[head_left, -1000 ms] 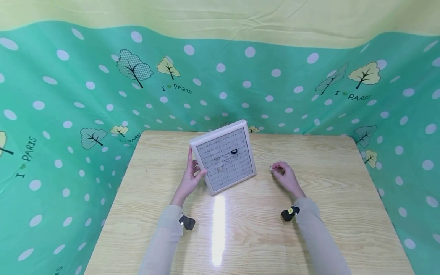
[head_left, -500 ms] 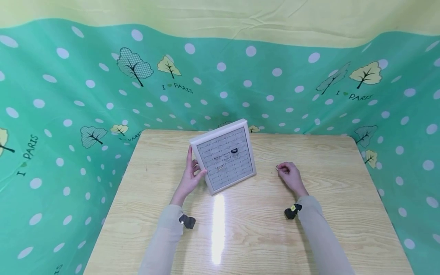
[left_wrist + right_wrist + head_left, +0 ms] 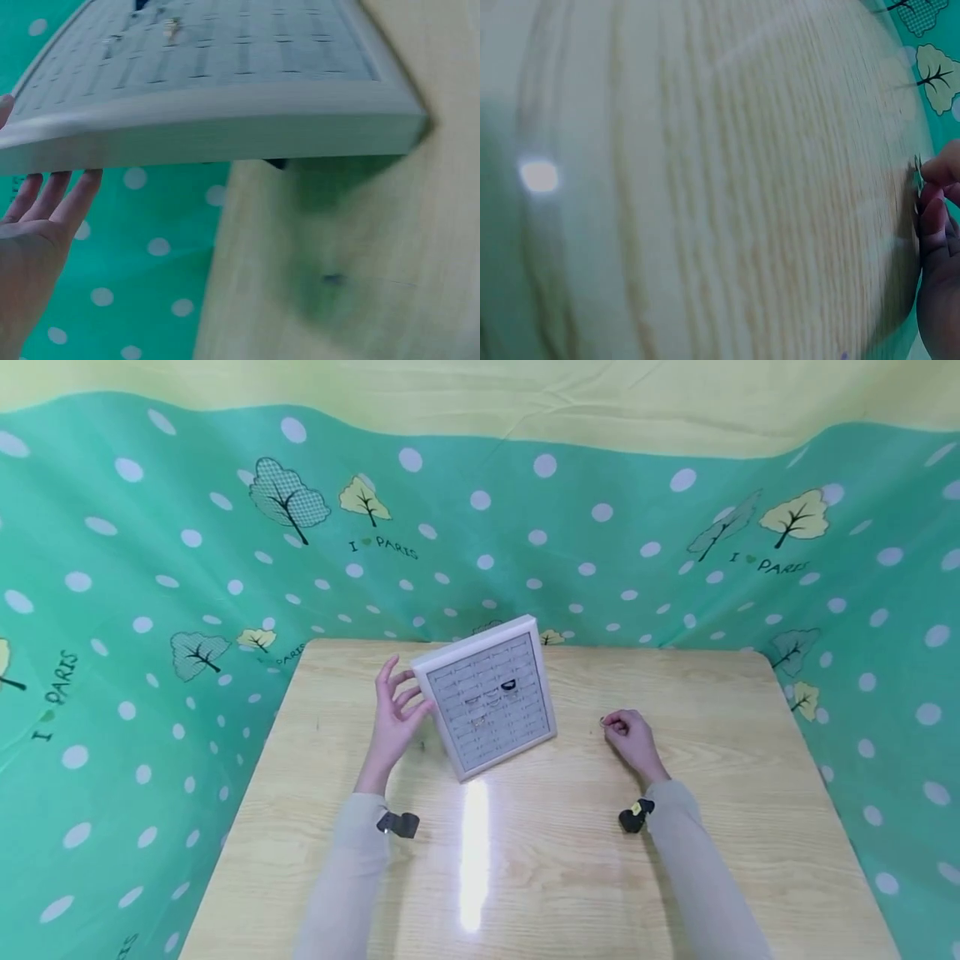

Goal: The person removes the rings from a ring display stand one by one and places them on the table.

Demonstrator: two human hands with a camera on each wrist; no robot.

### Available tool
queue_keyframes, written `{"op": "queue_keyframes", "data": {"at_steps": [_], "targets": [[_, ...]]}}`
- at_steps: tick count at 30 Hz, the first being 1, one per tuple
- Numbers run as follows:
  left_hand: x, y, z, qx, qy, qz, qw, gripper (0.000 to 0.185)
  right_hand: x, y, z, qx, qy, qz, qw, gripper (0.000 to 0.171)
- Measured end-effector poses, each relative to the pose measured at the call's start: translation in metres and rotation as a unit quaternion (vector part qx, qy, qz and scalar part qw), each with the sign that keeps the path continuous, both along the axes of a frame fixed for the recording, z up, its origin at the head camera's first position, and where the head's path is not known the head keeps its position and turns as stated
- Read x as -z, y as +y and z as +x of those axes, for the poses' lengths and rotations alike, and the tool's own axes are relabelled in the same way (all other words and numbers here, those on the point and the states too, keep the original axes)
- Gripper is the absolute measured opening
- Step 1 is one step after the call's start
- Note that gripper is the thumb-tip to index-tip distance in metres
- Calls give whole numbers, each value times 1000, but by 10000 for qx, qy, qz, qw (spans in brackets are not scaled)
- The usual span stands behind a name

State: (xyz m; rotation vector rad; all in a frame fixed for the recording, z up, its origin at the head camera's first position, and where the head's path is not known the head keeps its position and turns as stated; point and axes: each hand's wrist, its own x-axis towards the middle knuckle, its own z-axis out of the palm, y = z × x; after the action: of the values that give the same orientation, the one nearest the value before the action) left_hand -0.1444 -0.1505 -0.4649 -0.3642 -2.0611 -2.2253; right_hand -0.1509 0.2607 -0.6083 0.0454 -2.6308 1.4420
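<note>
A white ring display tray [image 3: 491, 697] stands tilted on the wooden table [image 3: 525, 860], with a dark ring [image 3: 510, 687] and a few pale rings in its grey slots. My left hand [image 3: 397, 689] is at the tray's left edge with its fingers straight and spread, reaching behind the frame. In the left wrist view those fingers [image 3: 52, 199] pass under the tray's rim [image 3: 225, 135]. My right hand [image 3: 611, 722] rests on the table to the right of the tray, curled. Its fingertips [image 3: 937, 191] pinch a small ring [image 3: 915, 169] against the wood.
A green polka-dot cloth with tree prints [image 3: 225, 552] hangs around the table on three sides. Bare wood lies in front of the tray and at the far right [image 3: 750, 752].
My left hand has let go of the tray's left edge and spread its fingers higher up, behind the frame. My right hand has shifted slightly right and lowered to the table.
</note>
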Motion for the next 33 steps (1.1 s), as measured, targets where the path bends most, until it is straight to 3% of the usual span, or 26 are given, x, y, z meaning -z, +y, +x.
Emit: {"op": "queue_keyframes", "data": {"at_steps": [4, 9, 12, 20, 28, 33], "targets": [[-14, 3, -10, -28, 173, -241, 9996, 65, -3, -1, -1, -34, -20, 54, 10000, 8], [-15, 7, -14, -158, 334, -521, 9980, 46, 0, -2, 1, -69, -18, -46, 10000, 10], [-11, 8, -16, -228, 355, -429, 9982, 44, 1, -2, 1, -101, -11, -77, 9999, 11], [-5, 9, -23, 22, 492, -101, 9987, 43, -5, -3, 0, 47, -143, -344, 9993, 20], [-4, 9, -24, 128, 407, -59, 9991, 43, -26, -25, -1, 454, -364, -585, 9966, 38], [-4, 7, -23, 47, 351, -125, 9993, 44, -45, -44, -1, 267, -433, -962, 9941, 40]]}}
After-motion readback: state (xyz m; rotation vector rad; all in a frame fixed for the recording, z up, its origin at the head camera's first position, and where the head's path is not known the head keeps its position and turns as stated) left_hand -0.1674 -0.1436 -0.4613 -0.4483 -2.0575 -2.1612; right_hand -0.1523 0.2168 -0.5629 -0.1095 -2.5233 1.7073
